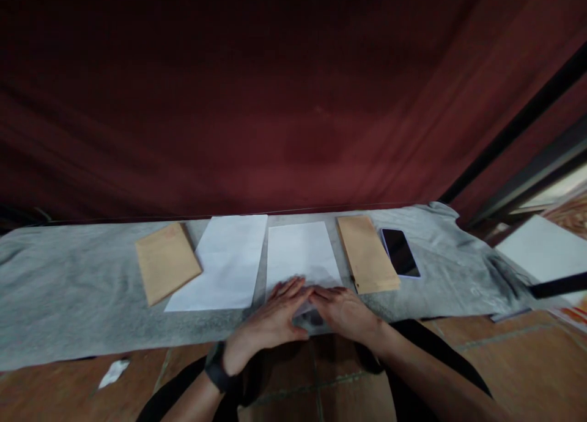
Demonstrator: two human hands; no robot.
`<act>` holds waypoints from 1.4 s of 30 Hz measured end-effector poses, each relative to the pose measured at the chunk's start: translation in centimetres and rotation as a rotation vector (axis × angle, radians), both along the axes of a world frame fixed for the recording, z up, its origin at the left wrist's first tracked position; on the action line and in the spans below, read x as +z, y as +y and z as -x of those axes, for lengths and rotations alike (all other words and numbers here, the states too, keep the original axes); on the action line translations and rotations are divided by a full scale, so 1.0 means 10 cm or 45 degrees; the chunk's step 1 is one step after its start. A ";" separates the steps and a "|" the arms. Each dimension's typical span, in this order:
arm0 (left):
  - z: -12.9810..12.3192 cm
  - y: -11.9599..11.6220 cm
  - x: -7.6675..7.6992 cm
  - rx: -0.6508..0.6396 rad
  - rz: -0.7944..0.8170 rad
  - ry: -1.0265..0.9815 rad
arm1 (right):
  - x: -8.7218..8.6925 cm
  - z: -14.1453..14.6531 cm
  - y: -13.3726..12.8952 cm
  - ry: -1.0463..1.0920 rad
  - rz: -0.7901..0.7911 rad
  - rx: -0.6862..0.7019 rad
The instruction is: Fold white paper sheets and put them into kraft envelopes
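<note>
Meeting at the fingertips, left hand (pixel 280 317), thumb spread, and right hand (pixel 346 312), fingers together, any pinch impossible to tell, lie over the near end of the sheet (pixel 300 248); its long axis points away beyond them.

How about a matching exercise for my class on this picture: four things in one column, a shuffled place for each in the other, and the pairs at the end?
Things
1. Phone
2. Dark wristband
3. Red curtain
4. White sheet on the right

Places
A. Partly covered by the left hand and the right hand
B. Behind the grey cloth
C. Just right of the brown paper stack on the right
D. Around the left wrist

Pairs: 1-C, 2-D, 3-B, 4-A
</note>
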State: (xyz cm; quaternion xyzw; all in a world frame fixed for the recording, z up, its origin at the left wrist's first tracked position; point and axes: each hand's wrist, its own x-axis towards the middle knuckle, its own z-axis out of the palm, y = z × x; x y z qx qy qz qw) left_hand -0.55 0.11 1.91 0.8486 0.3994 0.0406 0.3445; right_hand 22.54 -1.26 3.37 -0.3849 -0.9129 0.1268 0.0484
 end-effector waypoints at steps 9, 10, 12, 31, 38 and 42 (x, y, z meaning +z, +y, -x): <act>0.23 0.00 -0.08 0.062 -0.080 -0.031 | -0.11 -0.29 0.04 0.153 0.244 0.086; 0.28 0.01 -0.08 0.086 -0.056 -0.071 | -0.13 -0.35 0.05 0.154 0.278 0.057; 0.36 0.05 -0.04 0.153 0.012 -0.167 | -0.17 -0.43 0.06 0.173 0.356 0.000; 0.57 0.44 0.20 0.608 0.078 -0.435 | 0.19 -0.50 0.23 1.103 0.285 -0.433; 0.33 0.70 0.05 0.791 -0.083 -0.616 | 0.38 -0.43 0.45 1.346 0.020 -0.694; 0.23 0.74 0.14 0.907 -0.169 -0.772 | 0.52 -0.38 0.63 1.510 -0.068 -0.795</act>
